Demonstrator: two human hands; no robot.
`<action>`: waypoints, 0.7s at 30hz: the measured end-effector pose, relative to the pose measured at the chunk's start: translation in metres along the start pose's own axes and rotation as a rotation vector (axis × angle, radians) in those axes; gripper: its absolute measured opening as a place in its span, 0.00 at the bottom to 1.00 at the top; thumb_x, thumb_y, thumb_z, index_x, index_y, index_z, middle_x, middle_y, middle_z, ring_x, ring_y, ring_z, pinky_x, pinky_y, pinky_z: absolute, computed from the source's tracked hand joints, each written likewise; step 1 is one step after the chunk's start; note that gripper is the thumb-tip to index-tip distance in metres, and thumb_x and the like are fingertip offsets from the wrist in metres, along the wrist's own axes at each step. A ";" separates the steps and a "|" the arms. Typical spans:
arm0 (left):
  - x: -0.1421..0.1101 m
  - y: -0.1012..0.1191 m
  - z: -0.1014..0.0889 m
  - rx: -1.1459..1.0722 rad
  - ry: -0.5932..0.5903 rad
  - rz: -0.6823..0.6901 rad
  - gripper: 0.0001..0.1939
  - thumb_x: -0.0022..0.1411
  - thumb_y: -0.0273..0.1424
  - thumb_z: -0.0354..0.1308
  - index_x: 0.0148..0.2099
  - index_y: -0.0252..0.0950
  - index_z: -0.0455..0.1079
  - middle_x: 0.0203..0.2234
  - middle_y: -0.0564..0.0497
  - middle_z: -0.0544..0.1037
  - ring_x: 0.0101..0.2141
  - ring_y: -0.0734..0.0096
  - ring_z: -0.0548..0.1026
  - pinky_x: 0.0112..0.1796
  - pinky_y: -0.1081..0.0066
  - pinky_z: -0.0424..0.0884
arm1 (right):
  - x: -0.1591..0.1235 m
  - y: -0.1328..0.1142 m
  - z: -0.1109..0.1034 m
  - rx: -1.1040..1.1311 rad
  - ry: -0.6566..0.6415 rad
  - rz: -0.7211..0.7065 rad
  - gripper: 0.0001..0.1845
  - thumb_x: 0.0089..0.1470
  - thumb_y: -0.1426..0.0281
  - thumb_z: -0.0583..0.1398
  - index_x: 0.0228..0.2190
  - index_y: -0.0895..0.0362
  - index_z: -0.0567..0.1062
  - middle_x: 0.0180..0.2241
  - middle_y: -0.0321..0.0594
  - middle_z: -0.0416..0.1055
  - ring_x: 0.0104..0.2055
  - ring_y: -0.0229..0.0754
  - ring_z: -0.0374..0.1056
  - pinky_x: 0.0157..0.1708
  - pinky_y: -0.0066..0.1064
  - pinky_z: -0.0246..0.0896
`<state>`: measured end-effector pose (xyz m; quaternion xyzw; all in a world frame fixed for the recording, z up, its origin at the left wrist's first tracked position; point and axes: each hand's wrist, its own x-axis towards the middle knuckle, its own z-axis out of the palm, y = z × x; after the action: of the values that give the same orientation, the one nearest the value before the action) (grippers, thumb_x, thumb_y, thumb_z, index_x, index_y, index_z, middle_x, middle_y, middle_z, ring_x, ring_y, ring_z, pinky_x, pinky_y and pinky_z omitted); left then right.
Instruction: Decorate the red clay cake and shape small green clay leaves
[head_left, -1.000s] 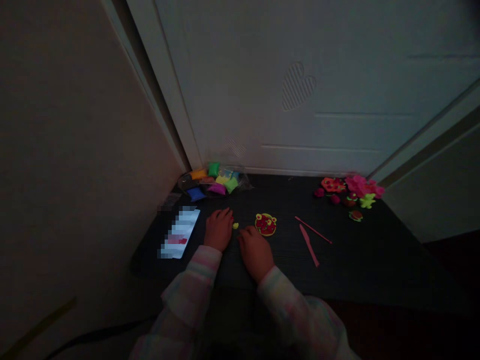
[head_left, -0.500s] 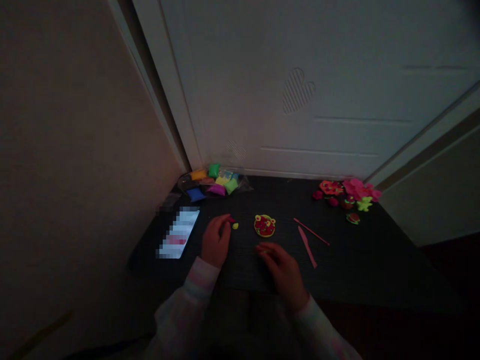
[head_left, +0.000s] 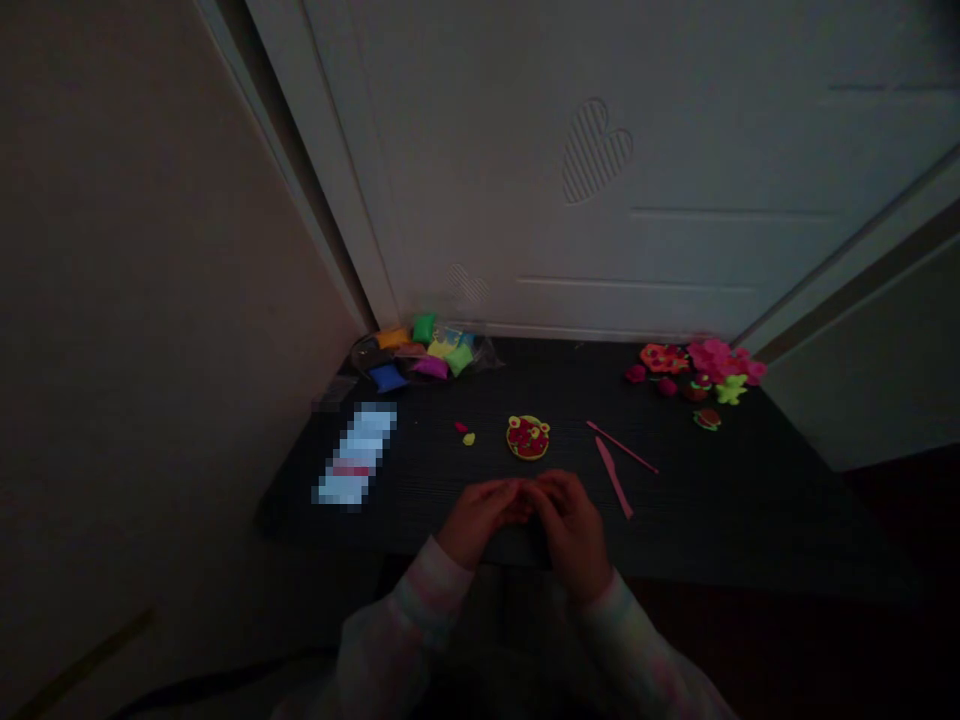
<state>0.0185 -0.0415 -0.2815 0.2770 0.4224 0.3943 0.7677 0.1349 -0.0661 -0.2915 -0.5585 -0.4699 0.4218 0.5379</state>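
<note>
My left hand (head_left: 484,515) and my right hand (head_left: 574,525) meet at the fingertips over the front of the dark table. Fingers on both are pinched closed, and whatever lies between them is hidden or too small to name. Just beyond them sits a small round clay pizza (head_left: 528,438) with a yellow rim, red top and ring-shaped pieces. To its left lie a small red clay piece (head_left: 460,427) and a yellow clay piece (head_left: 469,439). A pink plastic knife (head_left: 613,477) and a thin pink stick tool (head_left: 622,447) rest right of the pizza.
A bright phone (head_left: 358,455) lies at the left. Behind it is a clear bag with coloured clay packets (head_left: 431,367). Several clay figures, among them a pink flower shape (head_left: 721,362) and a small burger (head_left: 706,419), stand back right. A white door (head_left: 480,180) rises behind the table.
My left hand has left the red and yellow clay pieces and come right and nearer to meet my right hand. The view has tipped slightly.
</note>
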 end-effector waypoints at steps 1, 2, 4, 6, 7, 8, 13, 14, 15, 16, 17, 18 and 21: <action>0.000 0.000 -0.001 -0.010 -0.005 -0.011 0.14 0.43 0.35 0.62 0.31 0.29 0.74 0.26 0.46 0.76 0.28 0.72 0.72 0.33 0.72 0.66 | 0.001 0.001 -0.001 -0.011 -0.002 -0.010 0.07 0.49 0.68 0.56 0.33 0.55 0.64 0.29 0.37 0.73 0.34 0.38 0.70 0.33 0.30 0.65; 0.000 0.001 -0.001 -0.020 -0.009 -0.021 0.14 0.44 0.35 0.63 0.31 0.29 0.74 0.26 0.46 0.76 0.28 0.73 0.72 0.33 0.72 0.66 | 0.001 0.002 -0.001 -0.021 -0.007 -0.020 0.07 0.49 0.69 0.55 0.34 0.55 0.64 0.31 0.38 0.73 0.36 0.38 0.70 0.36 0.31 0.65; 0.001 0.002 -0.001 -0.033 -0.026 -0.039 0.14 0.44 0.34 0.62 0.31 0.28 0.74 0.25 0.46 0.76 0.27 0.73 0.72 0.33 0.72 0.66 | 0.002 0.004 -0.002 -0.038 -0.027 -0.037 0.09 0.50 0.70 0.54 0.36 0.54 0.65 0.34 0.39 0.73 0.39 0.38 0.69 0.40 0.33 0.63; 0.002 0.004 0.000 -0.046 -0.055 -0.054 0.14 0.44 0.34 0.62 0.33 0.28 0.73 0.27 0.45 0.76 0.28 0.72 0.73 0.34 0.71 0.66 | 0.003 0.004 -0.002 -0.070 -0.065 -0.071 0.12 0.50 0.71 0.54 0.39 0.54 0.64 0.36 0.39 0.73 0.41 0.39 0.68 0.43 0.34 0.62; 0.002 0.005 0.000 -0.060 -0.073 -0.057 0.15 0.44 0.33 0.63 0.34 0.28 0.73 0.29 0.44 0.76 0.30 0.71 0.73 0.35 0.70 0.66 | 0.003 0.004 -0.002 -0.093 -0.087 -0.096 0.14 0.50 0.71 0.54 0.41 0.54 0.63 0.37 0.39 0.73 0.43 0.39 0.67 0.45 0.35 0.60; 0.003 0.006 0.001 -0.080 -0.090 -0.056 0.15 0.44 0.32 0.63 0.35 0.28 0.73 0.31 0.44 0.76 0.31 0.70 0.73 0.37 0.69 0.66 | 0.003 0.004 -0.002 -0.116 -0.108 -0.121 0.16 0.51 0.71 0.53 0.43 0.54 0.62 0.39 0.40 0.72 0.45 0.39 0.66 0.47 0.35 0.59; 0.005 0.004 0.000 -0.163 -0.022 -0.036 0.15 0.41 0.25 0.64 0.36 0.29 0.73 0.33 0.44 0.77 0.34 0.68 0.73 0.42 0.66 0.65 | 0.004 0.006 -0.001 -0.167 -0.111 -0.151 0.21 0.51 0.71 0.53 0.48 0.53 0.59 0.47 0.43 0.66 0.48 0.40 0.63 0.49 0.39 0.57; 0.006 0.003 0.000 -0.164 0.005 -0.034 0.15 0.41 0.25 0.64 0.35 0.29 0.73 0.32 0.44 0.77 0.33 0.69 0.73 0.42 0.66 0.65 | 0.004 0.006 -0.001 -0.189 -0.095 -0.159 0.20 0.50 0.71 0.54 0.47 0.53 0.61 0.48 0.44 0.65 0.48 0.41 0.63 0.49 0.40 0.57; 0.007 0.002 0.000 -0.164 0.025 -0.030 0.14 0.41 0.24 0.64 0.35 0.30 0.73 0.31 0.45 0.77 0.32 0.70 0.74 0.41 0.66 0.66 | 0.005 0.006 -0.002 -0.218 -0.081 -0.176 0.19 0.50 0.71 0.54 0.45 0.54 0.64 0.48 0.44 0.64 0.48 0.42 0.62 0.48 0.40 0.57; 0.007 0.002 -0.001 -0.164 0.036 -0.025 0.14 0.41 0.24 0.64 0.34 0.30 0.73 0.30 0.46 0.77 0.32 0.71 0.74 0.41 0.67 0.66 | 0.005 0.005 -0.002 -0.247 -0.069 -0.197 0.16 0.49 0.71 0.54 0.43 0.54 0.67 0.47 0.44 0.65 0.48 0.42 0.62 0.48 0.40 0.57; 0.007 0.001 -0.001 -0.162 0.043 -0.021 0.13 0.40 0.24 0.64 0.34 0.30 0.73 0.30 0.46 0.77 0.31 0.72 0.73 0.40 0.68 0.66 | 0.005 0.004 -0.002 -0.270 -0.062 -0.218 0.13 0.49 0.71 0.54 0.39 0.54 0.70 0.45 0.44 0.67 0.47 0.43 0.63 0.48 0.40 0.56; 0.007 0.001 -0.001 -0.159 0.049 -0.017 0.13 0.40 0.25 0.64 0.33 0.30 0.73 0.29 0.47 0.77 0.31 0.72 0.73 0.40 0.69 0.67 | 0.005 0.004 -0.002 -0.284 -0.057 -0.233 0.10 0.49 0.71 0.54 0.36 0.54 0.71 0.42 0.43 0.68 0.46 0.42 0.63 0.48 0.39 0.57; 0.006 0.000 0.001 -0.146 0.064 -0.004 0.11 0.39 0.26 0.65 0.30 0.29 0.74 0.27 0.48 0.77 0.30 0.73 0.73 0.38 0.69 0.67 | 0.004 0.001 -0.002 -0.285 -0.042 -0.228 0.07 0.50 0.71 0.54 0.31 0.54 0.72 0.35 0.41 0.70 0.40 0.41 0.65 0.43 0.37 0.59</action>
<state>0.0214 -0.0363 -0.2841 0.2065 0.4174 0.4310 0.7729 0.1380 -0.0622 -0.2921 -0.5633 -0.5961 0.2989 0.4879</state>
